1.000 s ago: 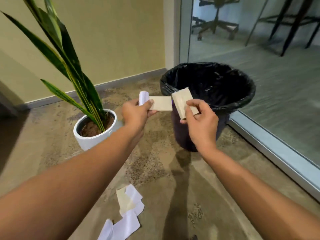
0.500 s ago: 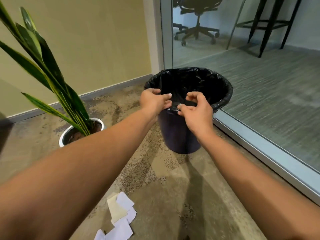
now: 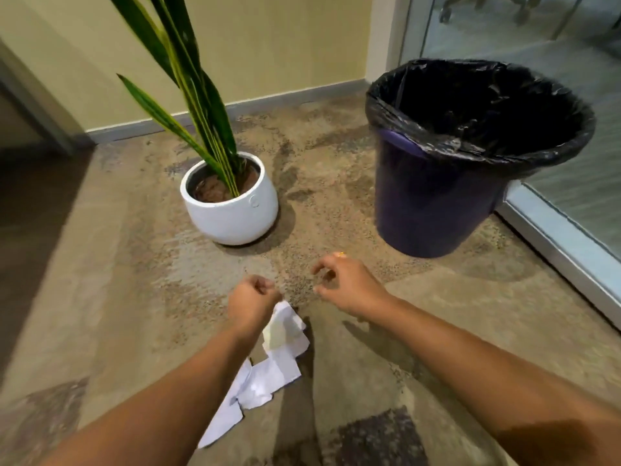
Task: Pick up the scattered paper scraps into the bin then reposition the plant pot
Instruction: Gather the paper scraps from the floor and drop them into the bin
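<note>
Fingers of left hand [image 3: 252, 302] curled in, right over the top edge of the paper scraps [image 3: 268, 378]; cannot tell if they pinch one. Right hand [image 3: 349, 287] loosely curled, holds nothing, just beside. Scraps lie in an overlapping pile on the carpet [image 3: 100, 297], bin [image 3: 433, 203] well apart ahead-right, plant pot [image 3: 232, 220] ahead-left. Risks, my guess: thin sheets overlap, so a pinch lifts only the top one or drags others loose; light paper may flutter down short of the bin on the carry.
</note>
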